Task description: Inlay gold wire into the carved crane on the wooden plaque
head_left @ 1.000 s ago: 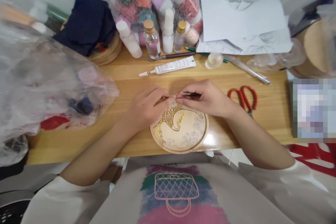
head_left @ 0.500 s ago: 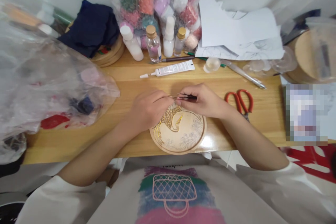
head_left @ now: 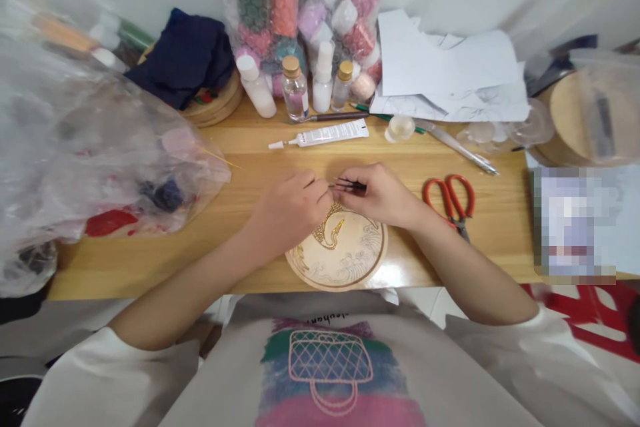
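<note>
A round pale wooden board [head_left: 345, 267] with a gold bird and wave lines lies near the table's front edge. My left hand [head_left: 295, 203] is closed over its upper left part, fingertips pinched together; what they hold is too small to name. My right hand [head_left: 375, 192] is closed around dark tweezers [head_left: 354, 185], whose tips point left and meet my left fingertips just above the board. A thin yellow strand [head_left: 220, 157] shows to the left, over the edge of the plastic bag.
Orange-handled pliers [head_left: 450, 200] lie right of my right hand. Behind are a white tube [head_left: 333, 133], a small cup [head_left: 400, 127], small bottles [head_left: 295, 90], papers [head_left: 445, 73] and a silver pen [head_left: 463, 147]. A big plastic bag [head_left: 110, 153] covers the left side.
The view has shifted a little. My left hand's fingers are more curled and cover more of the bird. The yellow strand now shows at the left.
</note>
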The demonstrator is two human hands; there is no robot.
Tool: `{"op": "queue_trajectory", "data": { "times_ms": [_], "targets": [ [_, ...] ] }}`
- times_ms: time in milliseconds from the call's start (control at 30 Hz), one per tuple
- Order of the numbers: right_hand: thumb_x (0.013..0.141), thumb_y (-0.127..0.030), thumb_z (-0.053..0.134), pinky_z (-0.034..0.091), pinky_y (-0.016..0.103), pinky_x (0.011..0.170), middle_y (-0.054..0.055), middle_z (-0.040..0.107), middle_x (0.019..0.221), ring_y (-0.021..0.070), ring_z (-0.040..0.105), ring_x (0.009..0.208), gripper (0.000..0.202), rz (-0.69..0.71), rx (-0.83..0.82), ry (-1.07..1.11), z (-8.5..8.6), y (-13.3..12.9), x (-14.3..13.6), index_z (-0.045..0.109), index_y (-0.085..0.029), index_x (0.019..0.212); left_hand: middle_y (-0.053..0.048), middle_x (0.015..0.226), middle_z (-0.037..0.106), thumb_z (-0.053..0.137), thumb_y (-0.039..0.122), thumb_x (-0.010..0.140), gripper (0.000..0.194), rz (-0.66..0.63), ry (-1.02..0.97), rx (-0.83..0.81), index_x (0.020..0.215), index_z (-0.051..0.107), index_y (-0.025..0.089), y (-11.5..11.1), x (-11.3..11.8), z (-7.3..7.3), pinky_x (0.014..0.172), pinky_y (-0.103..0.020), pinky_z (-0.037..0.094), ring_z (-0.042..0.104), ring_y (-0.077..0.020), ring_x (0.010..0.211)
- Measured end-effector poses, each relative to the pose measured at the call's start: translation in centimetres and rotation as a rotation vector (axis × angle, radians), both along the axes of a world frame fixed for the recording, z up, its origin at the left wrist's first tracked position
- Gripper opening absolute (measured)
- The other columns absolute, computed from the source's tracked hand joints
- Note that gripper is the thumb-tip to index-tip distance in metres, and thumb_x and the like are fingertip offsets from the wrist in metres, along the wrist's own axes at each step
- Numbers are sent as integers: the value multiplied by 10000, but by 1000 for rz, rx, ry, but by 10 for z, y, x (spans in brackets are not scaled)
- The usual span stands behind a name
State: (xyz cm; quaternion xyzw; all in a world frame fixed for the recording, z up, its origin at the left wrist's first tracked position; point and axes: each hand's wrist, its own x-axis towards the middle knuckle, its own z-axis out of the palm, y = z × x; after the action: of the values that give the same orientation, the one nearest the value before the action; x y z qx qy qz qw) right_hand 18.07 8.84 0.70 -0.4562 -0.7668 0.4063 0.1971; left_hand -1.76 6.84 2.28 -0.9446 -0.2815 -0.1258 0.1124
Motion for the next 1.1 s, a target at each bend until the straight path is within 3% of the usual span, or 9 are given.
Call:
{"op": "queue_trajectory", "data": {
  "times_ms": [267, 633, 933, 1000, 1067, 1100],
  "targets": [
    [810, -296, 562, 268, 257, 571, -37, 470, 583, 85, 391, 566, 238, -45, -3, 49, -3, -2, -1, 483, -180, 617, -21, 696, 618, 544, 82, 931, 184, -11, -17, 95, 783, 636, 142, 3, -3, -1, 604, -301, 416, 533, -187, 705],
    [843, -357, 600, 279, 247, 541, -49, 405, 577, 80, 351, 568, 327, -82, -56, 116, 1, 5, 6, 458, -184, 604, -54, 822, 666, 503, 82, 959, 173, -26, -43, -45, 882, 652, 123, 3, -9, -12, 650, -296, 466, 586, -184, 787],
    [869, -348, 600, 288, 264, 557, -48, 404, 574, 83, 357, 572, 356, -80, -44, 106, 3, 5, 7, 439, -189, 595, -58, 823, 667, 483, 62, 957, 212, -29, -40, -55, 855, 659, 124, 1, -6, -10, 616, -310, 474, 596, -193, 789],
    [877, -368, 606, 306, 269, 564, -42, 445, 606, 91, 381, 579, 284, -105, -30, 131, 2, 5, 7, 525, -183, 678, -56, 826, 667, 462, 63, 966, 239, -9, -32, -68, 861, 664, 133, 1, -7, -11, 633, -308, 484, 602, -189, 798],
    [917, -380, 570, 339, 278, 579, -39, 492, 651, 109, 424, 590, 205, -136, -17, 168, 2, 4, 8, 603, -181, 955, -49, 822, 667, 458, 75, 974, 251, 11, -34, -70, 862, 671, 147, 2, -7, -12, 638, -301, 486, 606, -179, 789],
    [947, -382, 533, 358, 284, 591, -36, 514, 674, 121, 453, 603, 257, -151, -12, 185, 1, 3, 8, 568, -192, 1115, -46, 818, 667, 460, 80, 976, 253, 18, -39, -68, 859, 673, 152, 2, -7, -13, 637, -298, 484, 605, -175, 783]
  ]
}}
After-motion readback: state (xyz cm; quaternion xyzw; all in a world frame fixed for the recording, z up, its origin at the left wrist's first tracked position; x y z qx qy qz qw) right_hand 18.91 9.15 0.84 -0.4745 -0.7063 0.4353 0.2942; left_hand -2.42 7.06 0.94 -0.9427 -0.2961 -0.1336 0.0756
